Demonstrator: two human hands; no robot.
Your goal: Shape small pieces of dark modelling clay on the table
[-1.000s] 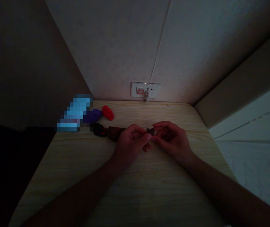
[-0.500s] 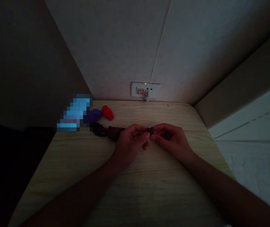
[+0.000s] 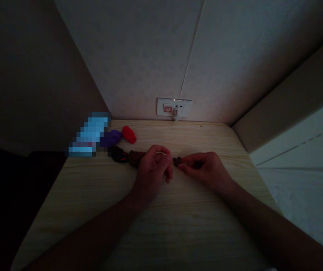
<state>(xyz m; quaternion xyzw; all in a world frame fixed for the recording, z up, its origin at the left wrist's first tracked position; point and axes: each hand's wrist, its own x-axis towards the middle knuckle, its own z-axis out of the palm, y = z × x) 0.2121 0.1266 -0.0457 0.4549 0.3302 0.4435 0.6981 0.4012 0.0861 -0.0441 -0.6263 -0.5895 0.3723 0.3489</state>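
Observation:
My right hand (image 3: 206, 168) pinches a small brown lump of modelling clay (image 3: 177, 161) between thumb and fingertips, just above the table. The lump has a notched, uneven outline. Left of it, my left hand (image 3: 154, 165) is closed, with curled fingers and the thumb against the index finger; whether anything is inside is hidden. A gap separates the left fingertips from the lump. Beside my left hand lies a larger brown clay piece (image 3: 135, 159), partly covered by that hand. It adjoins a black lump with red marks (image 3: 118, 154).
Behind these lie a purple lump (image 3: 112, 138) and a red lump (image 3: 129, 134). A pixelated bright blue shape (image 3: 89, 133) is at the table's left rear edge. A wall socket (image 3: 174, 107) with a plug sits above the back of the wooden table (image 3: 172, 226).
My left hand has come off the small brown lump and shifted slightly left. My right hand keeps the lump, now a little further left and in clearer view.

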